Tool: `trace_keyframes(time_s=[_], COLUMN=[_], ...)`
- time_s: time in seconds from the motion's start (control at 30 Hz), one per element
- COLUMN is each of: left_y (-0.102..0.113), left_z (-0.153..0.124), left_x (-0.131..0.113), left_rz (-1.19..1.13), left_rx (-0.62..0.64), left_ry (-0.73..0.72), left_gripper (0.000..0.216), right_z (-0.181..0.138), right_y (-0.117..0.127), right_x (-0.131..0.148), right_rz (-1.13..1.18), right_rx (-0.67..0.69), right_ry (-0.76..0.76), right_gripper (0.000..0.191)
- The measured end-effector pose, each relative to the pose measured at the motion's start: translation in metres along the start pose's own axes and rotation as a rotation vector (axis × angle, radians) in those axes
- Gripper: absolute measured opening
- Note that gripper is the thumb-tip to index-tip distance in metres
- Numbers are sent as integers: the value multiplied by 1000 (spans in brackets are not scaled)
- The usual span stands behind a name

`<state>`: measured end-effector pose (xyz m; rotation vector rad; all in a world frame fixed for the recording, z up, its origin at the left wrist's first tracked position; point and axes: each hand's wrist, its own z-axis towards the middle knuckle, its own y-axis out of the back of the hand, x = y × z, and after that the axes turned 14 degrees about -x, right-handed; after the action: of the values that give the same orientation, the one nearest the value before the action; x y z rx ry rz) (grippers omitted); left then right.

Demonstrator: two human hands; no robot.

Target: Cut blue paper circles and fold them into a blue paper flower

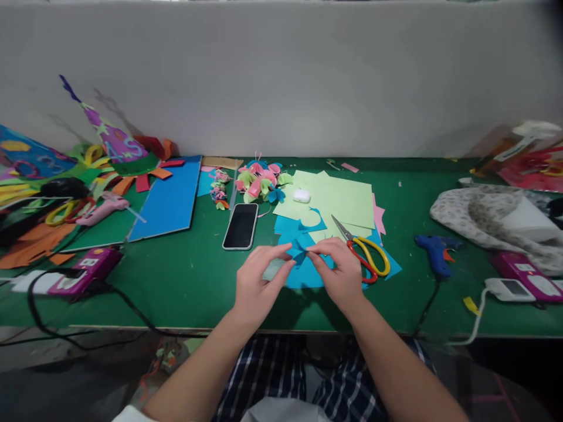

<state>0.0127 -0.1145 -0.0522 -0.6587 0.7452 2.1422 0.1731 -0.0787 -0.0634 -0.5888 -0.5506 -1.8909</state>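
A small folded piece of blue paper, shaped like a flower with petals, is up between my two hands over the front half of the table. My right hand pinches its right side with thumb and forefinger. On the other side, my left hand has its thumb and forefinger closed on the left edge. Blue paper sheets and cut scraps lie beneath and behind. Scissors with red and yellow handles rest beside my right hand, blades pointing away. Pale green sheets carry a white earbud case.
A phone lies left of centre, near a cluster of paper flowers. Blue board, party hats and a pink glue gun are at left. Right are a blue glue gun, a power strip and patterned cloth.
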Motion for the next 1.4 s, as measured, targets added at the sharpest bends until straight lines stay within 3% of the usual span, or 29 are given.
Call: trace_keyframes(time_s=[0.27, 0.43, 0.6, 0.73, 0.83, 1.07, 1.27, 1.4], left_y=[-1, 1, -5, -25, -37, -41, -47, -48], left_z=[0, 3, 27, 43, 43, 25, 18, 18], left_x=[6, 14, 62, 108, 123, 112, 100, 98], left_rz=[51, 133, 328, 461, 534, 620, 593, 532], left_rx=[7, 16, 34, 144, 223, 310, 448, 496], left_ry=[-3, -61, -137, -184, -210, -207, -176, -121], left_gripper=[5, 8, 15, 21, 34, 32, 72, 77], right_z=[-5, -3, 11, 16, 17, 21, 24, 27], right_y=[-2, 2, 14, 21, 23, 24, 32, 39], right_x=[-2, -9, -27, -39, -43, -47, -47, -46], right_rz=[-3, -19, -129, -220, -257, -299, -308, -328], right_rx=[59, 188, 253, 309, 370, 452, 511, 511], right_ry=[26, -11, -132, -222, -254, -315, -348, -379], right_gripper=[7, 10, 21, 18, 17, 19, 21, 22])
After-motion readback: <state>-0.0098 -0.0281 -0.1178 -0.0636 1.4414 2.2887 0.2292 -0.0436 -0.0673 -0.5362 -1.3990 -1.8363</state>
